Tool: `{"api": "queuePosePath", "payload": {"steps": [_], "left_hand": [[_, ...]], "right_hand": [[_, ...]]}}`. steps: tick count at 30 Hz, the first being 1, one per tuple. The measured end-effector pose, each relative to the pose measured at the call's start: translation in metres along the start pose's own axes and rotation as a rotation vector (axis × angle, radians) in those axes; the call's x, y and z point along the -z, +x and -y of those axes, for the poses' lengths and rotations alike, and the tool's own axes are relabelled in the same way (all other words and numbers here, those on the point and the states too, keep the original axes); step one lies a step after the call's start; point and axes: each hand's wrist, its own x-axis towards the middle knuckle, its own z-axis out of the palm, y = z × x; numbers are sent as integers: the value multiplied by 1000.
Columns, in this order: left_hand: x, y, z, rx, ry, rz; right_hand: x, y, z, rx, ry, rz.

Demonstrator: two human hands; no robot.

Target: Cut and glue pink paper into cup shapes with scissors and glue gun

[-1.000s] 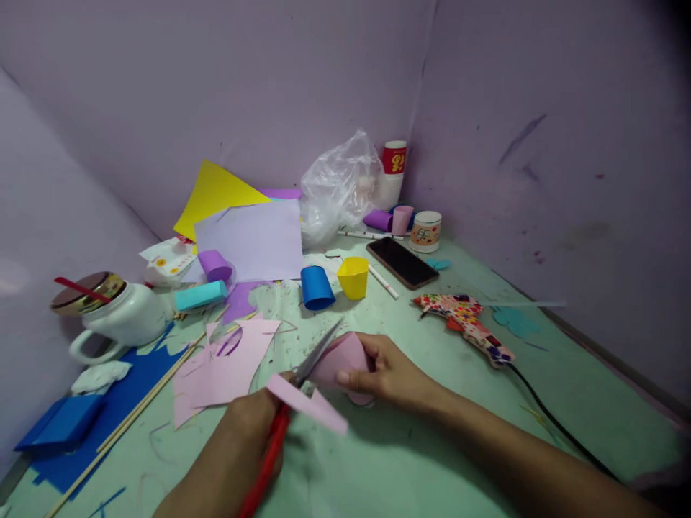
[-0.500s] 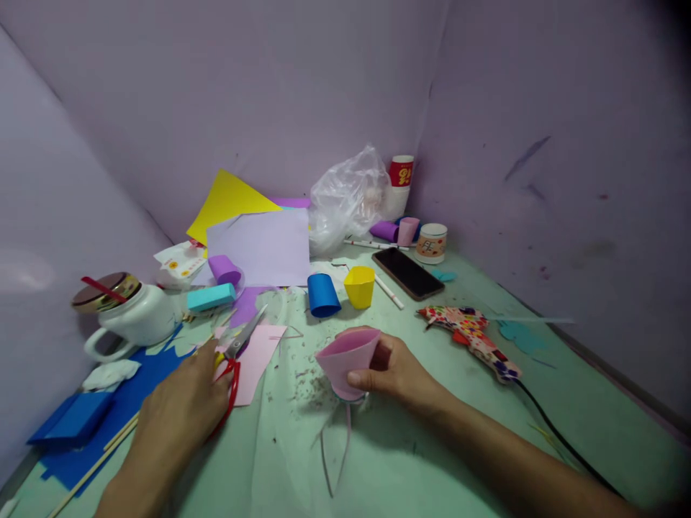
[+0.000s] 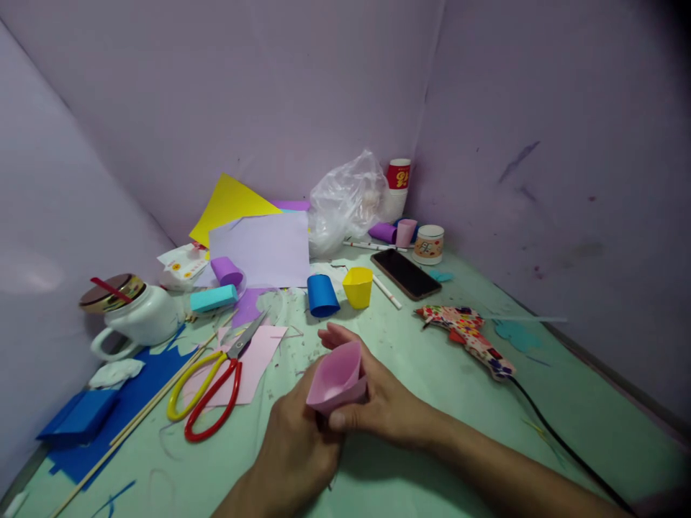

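Observation:
Between both hands is a pink paper cup (image 3: 335, 378), tipped a little with its wide mouth up towards me. My right hand (image 3: 381, 396) is closed round its right side, the thumb across the front. From the left, my left hand (image 3: 296, 432) is wrapped against the cup's lower part, and its fingertips are mostly hidden. The cup's base is out of sight behind the hands. Left of them, scissors (image 3: 216, 385) with one yellow and one red handle lie on pink paper (image 3: 264, 360). Beyond the hands stand a blue paper cup (image 3: 322, 296) and a yellow paper cup (image 3: 358, 288).
To the right lies a flower-patterned glue gun (image 3: 469, 334) with its black cord. A phone (image 3: 406, 273) lies further back. A white mug (image 3: 143, 316), blue sheets (image 3: 124, 410) and thin sticks (image 3: 143, 414) are on the left. Coloured paper (image 3: 259, 248) and a plastic bag (image 3: 345, 201) sit by the wall.
My left hand has left the scissors, which now lie on the table, and moved right to the pink cup. My right hand has brought the cup slightly nearer and tilted it.

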Motion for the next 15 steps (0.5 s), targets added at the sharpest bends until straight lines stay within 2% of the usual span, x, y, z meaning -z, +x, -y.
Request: {"api": "queuePosePath", "payload": {"steps": [4,6,8,11,15], "left_hand": [[-10,-2,10,-118,89,-236],[-14,-3,12,-133,127,-291],[-16,-3,11,-117,153,-268],[-12,-4,6,-100,118,-173],[2,-2,1,-62,-14,-46]], "right_hand": [[-12,1,1,-12,-43,-248],[-18,0,-1,-12,-84,-326],[-20,-1,-2,-7,-97,-325],[-17,-2,0,45,-81,-290],[-3,0,5,106,-101,-154]]}}
